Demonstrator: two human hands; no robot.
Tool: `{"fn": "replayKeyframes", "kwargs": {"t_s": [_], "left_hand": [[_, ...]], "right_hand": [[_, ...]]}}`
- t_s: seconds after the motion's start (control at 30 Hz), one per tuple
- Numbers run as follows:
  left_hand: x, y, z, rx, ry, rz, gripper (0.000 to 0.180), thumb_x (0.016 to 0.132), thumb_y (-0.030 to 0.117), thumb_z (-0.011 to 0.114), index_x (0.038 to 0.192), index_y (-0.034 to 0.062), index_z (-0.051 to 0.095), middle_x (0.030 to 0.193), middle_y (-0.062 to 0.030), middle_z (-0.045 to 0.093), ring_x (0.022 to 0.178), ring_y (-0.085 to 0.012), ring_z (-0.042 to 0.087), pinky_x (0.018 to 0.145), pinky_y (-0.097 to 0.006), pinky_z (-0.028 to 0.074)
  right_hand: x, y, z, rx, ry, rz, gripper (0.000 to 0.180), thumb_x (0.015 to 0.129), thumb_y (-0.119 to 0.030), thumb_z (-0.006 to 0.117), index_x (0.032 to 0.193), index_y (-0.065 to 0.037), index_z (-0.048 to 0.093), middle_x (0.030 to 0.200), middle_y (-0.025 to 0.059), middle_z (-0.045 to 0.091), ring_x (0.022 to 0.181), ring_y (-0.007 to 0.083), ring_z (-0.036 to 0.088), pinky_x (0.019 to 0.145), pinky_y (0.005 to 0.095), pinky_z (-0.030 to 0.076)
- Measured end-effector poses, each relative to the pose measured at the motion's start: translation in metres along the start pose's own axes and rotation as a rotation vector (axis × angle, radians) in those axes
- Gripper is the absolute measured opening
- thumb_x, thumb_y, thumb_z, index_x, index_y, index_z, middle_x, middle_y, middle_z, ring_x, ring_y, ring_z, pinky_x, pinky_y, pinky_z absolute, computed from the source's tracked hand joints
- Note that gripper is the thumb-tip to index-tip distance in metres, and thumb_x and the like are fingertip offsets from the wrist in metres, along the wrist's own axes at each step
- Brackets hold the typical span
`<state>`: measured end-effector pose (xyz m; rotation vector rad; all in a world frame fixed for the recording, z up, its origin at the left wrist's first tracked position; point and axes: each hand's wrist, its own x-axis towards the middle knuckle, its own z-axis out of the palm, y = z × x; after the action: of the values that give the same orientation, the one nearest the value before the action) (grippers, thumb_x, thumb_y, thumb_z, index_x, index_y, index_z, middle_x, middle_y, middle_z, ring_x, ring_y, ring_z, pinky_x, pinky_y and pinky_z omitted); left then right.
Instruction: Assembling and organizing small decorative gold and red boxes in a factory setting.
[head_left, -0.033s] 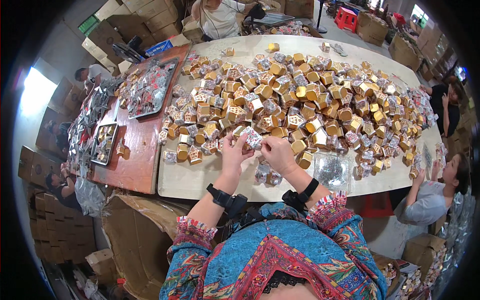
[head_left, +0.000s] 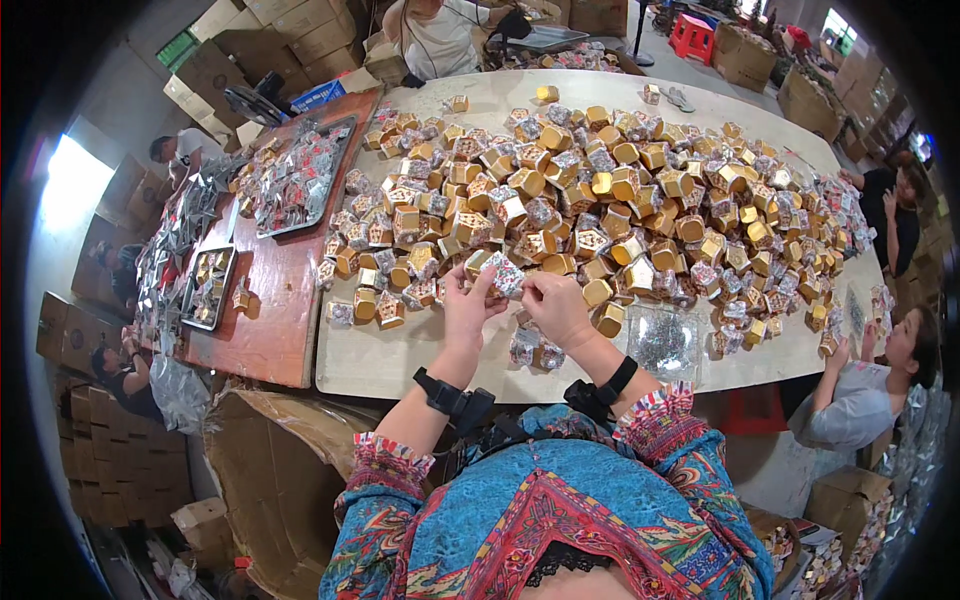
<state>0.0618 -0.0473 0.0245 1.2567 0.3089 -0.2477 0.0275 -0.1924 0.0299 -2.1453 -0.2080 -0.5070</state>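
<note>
Between the fingers of my left hand [head_left: 468, 308] is a small house-shaped ornament [head_left: 503, 274], its face covered with white and coloured specks. My right hand [head_left: 556, 306] is at the ornament's right edge, thumb and fingertips pinched together. Whatever is in that pinch is too small or hidden to make out. Just beyond both hands spreads a big heap of similar gold ornaments [head_left: 528, 182], some plain, others with a speckled or patterned face. A clear shallow tray [head_left: 664, 340] of tiny glittering bits lies to the right of my right hand. Several speckled ornaments [head_left: 524, 347] sit just below my hands.
The pale table [head_left: 400, 358] bears the heap. At left, a reddish-brown table [head_left: 285, 345] holds a large metal tray [head_left: 262, 232], a smaller tray [head_left: 187, 318] and silver star pieces [head_left: 160, 270]. An open cardboard box [head_left: 290, 490] stands at lower left. Other people work around the tables.
</note>
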Motion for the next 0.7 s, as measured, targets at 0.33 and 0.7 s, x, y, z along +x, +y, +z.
{"fn": "replayKeyframes", "kwargs": {"t_s": [0.33,0.7], "left_hand": [[0.002,0.002,0.007,0.119,-0.066,0.258,0.053,0.081,0.015,0.064,0.121,0.0030,0.032,0.090,-0.0110,0.060,0.068,-0.0153,0.061,0.055,-0.028,0.053],[0.012,-0.001,0.009,0.233,-0.170,0.543,0.048,0.080,0.009,0.065,0.118,0.0036,0.036,0.093,-0.0090,0.058,0.077,-0.0116,0.059,0.057,-0.023,0.051]], "right_hand": [[0.006,0.003,-0.002,0.014,-0.029,0.086,0.012,0.071,-0.011,0.057,0.069,0.001,0.058,0.066,0.0180,0.058,0.062,0.0331,0.058,0.058,0.0388,0.046],[0.011,0.003,-0.009,0.106,-0.056,0.206,0.013,0.071,-0.009,0.057,0.071,0.003,0.062,0.065,0.0174,0.061,0.057,0.0282,0.061,0.055,0.0343,0.047]]}}
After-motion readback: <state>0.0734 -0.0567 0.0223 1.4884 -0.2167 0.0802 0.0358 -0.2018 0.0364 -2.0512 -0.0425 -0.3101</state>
